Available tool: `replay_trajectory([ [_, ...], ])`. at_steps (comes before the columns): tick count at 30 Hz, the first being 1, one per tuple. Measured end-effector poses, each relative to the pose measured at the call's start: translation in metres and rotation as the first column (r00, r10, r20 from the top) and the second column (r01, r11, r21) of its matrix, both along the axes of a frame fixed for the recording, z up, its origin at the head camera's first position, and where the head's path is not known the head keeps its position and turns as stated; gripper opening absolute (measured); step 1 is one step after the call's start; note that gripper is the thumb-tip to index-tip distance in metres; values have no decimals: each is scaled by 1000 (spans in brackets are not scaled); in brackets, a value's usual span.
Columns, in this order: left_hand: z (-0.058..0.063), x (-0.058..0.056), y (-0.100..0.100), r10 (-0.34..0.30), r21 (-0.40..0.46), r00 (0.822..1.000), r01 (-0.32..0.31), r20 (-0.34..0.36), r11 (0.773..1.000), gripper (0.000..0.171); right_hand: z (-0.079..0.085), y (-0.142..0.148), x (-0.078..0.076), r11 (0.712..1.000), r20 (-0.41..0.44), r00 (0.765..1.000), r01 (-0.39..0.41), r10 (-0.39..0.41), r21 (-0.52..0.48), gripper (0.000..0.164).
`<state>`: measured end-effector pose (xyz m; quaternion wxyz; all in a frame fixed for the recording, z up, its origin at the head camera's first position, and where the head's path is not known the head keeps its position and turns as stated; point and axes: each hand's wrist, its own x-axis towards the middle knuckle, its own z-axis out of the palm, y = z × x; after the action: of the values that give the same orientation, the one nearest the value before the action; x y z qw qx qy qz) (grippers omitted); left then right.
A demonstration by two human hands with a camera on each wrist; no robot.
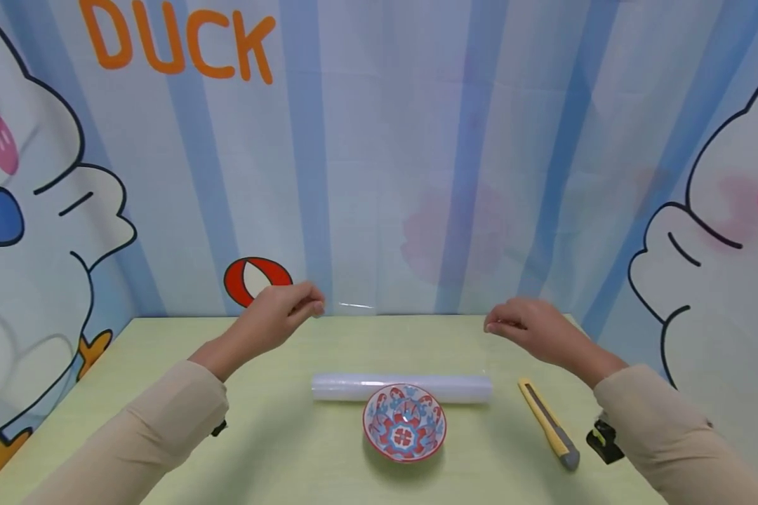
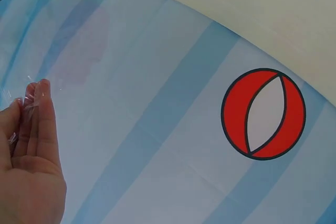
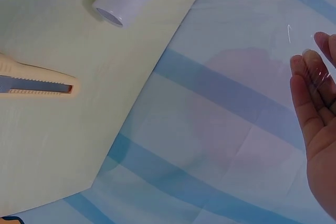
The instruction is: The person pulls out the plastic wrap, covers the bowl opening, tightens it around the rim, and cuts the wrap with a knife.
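Above the far part of the table, my left hand (image 1: pixel 284 312) and right hand (image 1: pixel 537 330) are held well apart. Each pinches a piece of clear cling film between thumb and fingers. The film (image 1: pixel 356 305) is nearly invisible and shows mainly by glints; creases catch light at the left fingertips (image 2: pixel 45 85) and across the right fingers (image 3: pixel 310 69). Below and between the hands, a bowl (image 1: pixel 404 424) with a red and blue flower pattern stands upright. Just behind it lies the cling film roll (image 1: pixel 335 388), partly overlapped by the bowl's rim.
A yellow utility knife (image 1: pixel 546 421) lies on the pale green table (image 1: pixel 278 449), right of the bowl and under the right forearm. Behind the table rises a blue striped backdrop (image 1: pixel 385 175) with cartoon prints. The table's back edge meets it.
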<state>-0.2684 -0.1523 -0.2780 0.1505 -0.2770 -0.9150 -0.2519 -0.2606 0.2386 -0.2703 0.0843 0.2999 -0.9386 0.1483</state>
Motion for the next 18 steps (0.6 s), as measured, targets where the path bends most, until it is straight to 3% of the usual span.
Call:
replay_trajectory([
  [9,-11,31,0,-23,-11,998,23,-63,1000,6,-8,5,21,1000,46,999,-16,16,2,14],
  [18,-31,70,-7,-86,-25,996,86,-26,996,6,-20,7,40,995,178,979,-88,96,-55,20],
])
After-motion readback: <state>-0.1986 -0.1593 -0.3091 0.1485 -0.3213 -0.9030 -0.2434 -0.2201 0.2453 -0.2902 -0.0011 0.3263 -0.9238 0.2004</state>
